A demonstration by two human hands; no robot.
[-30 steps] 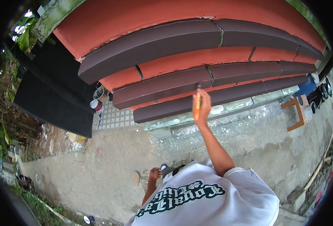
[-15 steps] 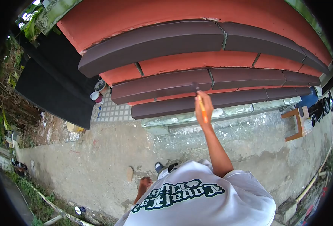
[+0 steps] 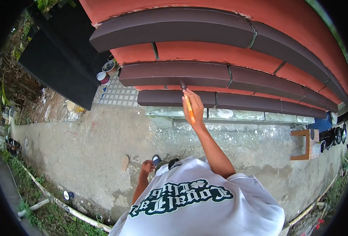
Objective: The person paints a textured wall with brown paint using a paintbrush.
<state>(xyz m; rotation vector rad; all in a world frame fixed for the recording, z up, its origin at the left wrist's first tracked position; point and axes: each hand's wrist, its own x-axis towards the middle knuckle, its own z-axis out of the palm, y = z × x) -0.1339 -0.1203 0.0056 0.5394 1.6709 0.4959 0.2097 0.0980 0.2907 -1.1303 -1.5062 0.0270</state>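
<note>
your right hand point(image 3: 193, 108) has slid left along the wall since half a second ago, so the tip now sits further from the vertical joint in the middle dark band point(image 3: 174, 74). your fingers are closed around the orange handle of the brush point(image 3: 189, 112), held pencil-like with the bristles pointing up. the bristles touch the lower edge of that band, right where it meets the thin orange strip point(image 3: 205, 89) above the lowest dark band point(image 3: 162, 97).

your left hand point(image 3: 146, 167) hangs low by your hip, well apart from the wall. whether it is curled around anything, i cannot tell.

judging from this, you are cutting in the underside edge of the dark band, working leftward. the next move seems to call for a steady, light stroke that keeps the bristles on the dark side of the line and off the orange strip. a reload looks likely before long: the paint tins point(image 3: 103, 75) stand on the tiled patch at the left end of the wall, well apart from your brush hand.
</note>
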